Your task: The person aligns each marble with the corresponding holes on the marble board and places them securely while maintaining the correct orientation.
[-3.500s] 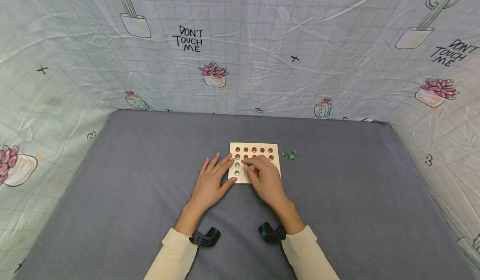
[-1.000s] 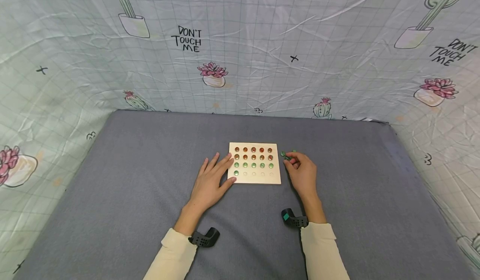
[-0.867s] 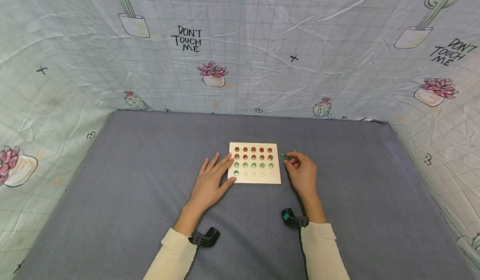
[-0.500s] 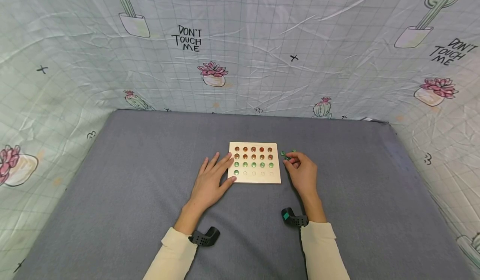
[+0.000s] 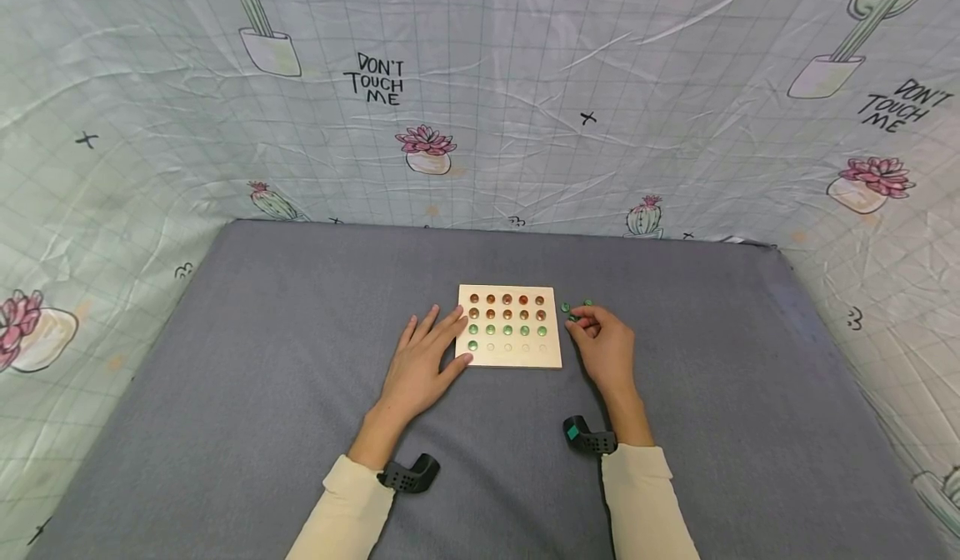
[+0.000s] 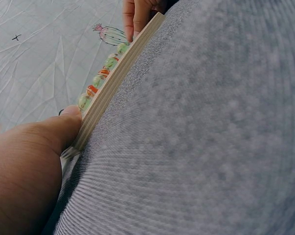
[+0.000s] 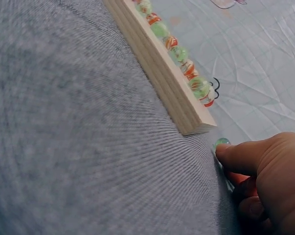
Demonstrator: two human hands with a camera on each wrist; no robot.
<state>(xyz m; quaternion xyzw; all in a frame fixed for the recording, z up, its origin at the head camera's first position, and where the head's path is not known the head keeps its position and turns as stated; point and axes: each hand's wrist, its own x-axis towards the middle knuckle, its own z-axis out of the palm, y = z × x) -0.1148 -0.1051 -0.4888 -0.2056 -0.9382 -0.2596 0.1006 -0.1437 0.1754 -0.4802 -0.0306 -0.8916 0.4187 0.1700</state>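
A pale wooden board (image 5: 517, 358) lies on the grey cloth with rows of round hollows. Orange-red marbles (image 5: 507, 299) fill its two far rows. Green marbles (image 5: 507, 330) fill the third row, and one green marble (image 5: 472, 345) sits at the left of the nearest row. My left hand (image 5: 420, 370) rests along the board's left edge, fingers spread, thumb at the near corner. Off the right edge, my right hand (image 5: 606, 348) pinches a green marble (image 7: 223, 142) between thumb and fingers, close over the cloth; its other fingers are curled.
Loose green marbles (image 5: 566, 307) lie on the cloth just beyond my right fingertips, partly hidden by them. The grey cloth (image 5: 300, 310) covers the table. A patterned curtain (image 5: 495, 127) hangs behind and at both sides.
My right hand has moved from over the board to the loose marbles at its right, uncovering the green row. Over the last second it barely shifts. My left hand stays put.
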